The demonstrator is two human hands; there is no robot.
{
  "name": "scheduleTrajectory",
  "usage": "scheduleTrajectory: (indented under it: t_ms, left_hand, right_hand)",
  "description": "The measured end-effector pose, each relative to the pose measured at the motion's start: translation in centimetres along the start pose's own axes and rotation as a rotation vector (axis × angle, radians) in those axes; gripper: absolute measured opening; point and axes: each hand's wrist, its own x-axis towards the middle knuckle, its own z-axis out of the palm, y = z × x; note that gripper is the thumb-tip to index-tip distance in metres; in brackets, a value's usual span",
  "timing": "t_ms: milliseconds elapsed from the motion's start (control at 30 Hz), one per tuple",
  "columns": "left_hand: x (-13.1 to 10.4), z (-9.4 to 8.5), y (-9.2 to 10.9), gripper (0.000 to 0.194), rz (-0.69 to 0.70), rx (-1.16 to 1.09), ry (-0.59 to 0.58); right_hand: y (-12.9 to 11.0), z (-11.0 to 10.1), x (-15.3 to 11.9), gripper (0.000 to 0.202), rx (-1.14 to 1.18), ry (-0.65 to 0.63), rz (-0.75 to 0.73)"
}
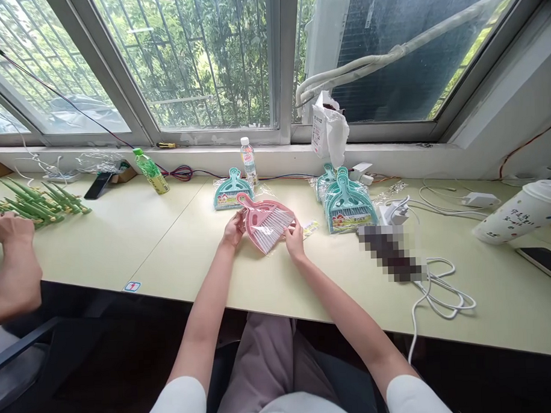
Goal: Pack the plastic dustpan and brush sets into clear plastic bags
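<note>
A pink dustpan and brush set [267, 223] in clear plastic wrap is held just above the table, tilted with its handle toward the upper left. My left hand [234, 228] grips its left edge below the handle. On its right corner, my right hand [294, 237] is closed, fingers partly hidden by the set. A yellowish label card [309, 229] shows just right of my right hand. Behind the pink set lies a teal dustpan and brush set [233, 190] with a printed card. More wrapped teal sets [350, 201] are stacked to the right.
Along the window side stand a clear bottle [248, 161] and a leaning green bottle [151, 171]. White cables [450, 294], a white cup [524, 213] and a phone [546, 263] lie on the right. At left, another person's hand [12, 228] is at green stems [40, 202].
</note>
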Motion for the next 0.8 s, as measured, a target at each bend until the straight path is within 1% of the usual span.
scheduleTrajectory:
  t_ms: [67, 100, 133, 167, 233, 300, 333, 400, 467, 600, 700, 733, 800]
  left_hand:
    - [-0.1, 0.1, -0.1, 0.032, -0.002, -0.009, -0.053]
    - [-0.1, 0.1, 0.0, 0.032, 0.0, -0.016, -0.069]
    - [-0.2, 0.2, 0.0, 0.033, 0.004, -0.023, -0.079]
    - [-0.2, 0.2, 0.0, 0.033, 0.011, -0.026, -0.082]
    - [-0.2, 0.5, -0.1, 0.031, 0.036, -0.022, -0.052]
    - [-0.1, 0.8, -0.2, 0.026, 0.064, -0.01, -0.001]
    - [-0.1, 0.9, -0.2, 0.024, 0.078, -0.004, 0.031]
    - [0.1, 0.9, -0.1, 0.022, 0.096, 0.005, 0.123]
    - [0.4, 0.3, 0.4, 0.024, 0.115, -0.007, 0.246]
    - [0.7, -1.5, 2.0, 0.039, 0.231, -0.123, 0.501]
    - [0.7, -2.3, 2.6, 0.038, 0.323, -0.114, 0.726]
    - [0.7, -2.3, 2.6, 0.037, 0.343, -0.09, 0.792]
    - [0.5, -2.2, 2.5, 0.042, 0.377, -0.016, 0.906]
  right_hand:
    - [0.1, -0.3, 0.5, 0.05, 0.151, 0.041, 0.14]
    - [0.0, -0.6, 0.7, 0.048, 0.228, 0.039, 0.206]
    - [-0.3, -0.8, 0.8, 0.046, 0.29, 0.011, 0.252]
    - [-0.7, -1.0, 0.8, 0.043, 0.335, -0.037, 0.289]
    - [-1.4, -1.2, 0.7, 0.039, 0.393, -0.165, 0.334]
    - [-1.9, -1.1, 0.4, 0.041, 0.43, -0.278, 0.347]
    - [-2.0, -1.0, 0.3, 0.044, 0.442, -0.303, 0.346]
    - [-2.2, -0.8, 0.1, 0.049, 0.445, -0.306, 0.332]
    - [-2.2, -1.0, 0.3, 0.052, 0.424, -0.284, 0.307]
    - [-2.1, -2.4, 1.3, 0.044, 0.39, -0.255, 0.292]
    - [-1.9, -3.3, 2.0, 0.039, 0.455, -0.157, 0.309]
    - [-1.8, -3.5, 2.1, 0.038, 0.499, -0.115, 0.319]
    - [-1.6, -3.7, 2.3, 0.036, 0.599, -0.055, 0.347]
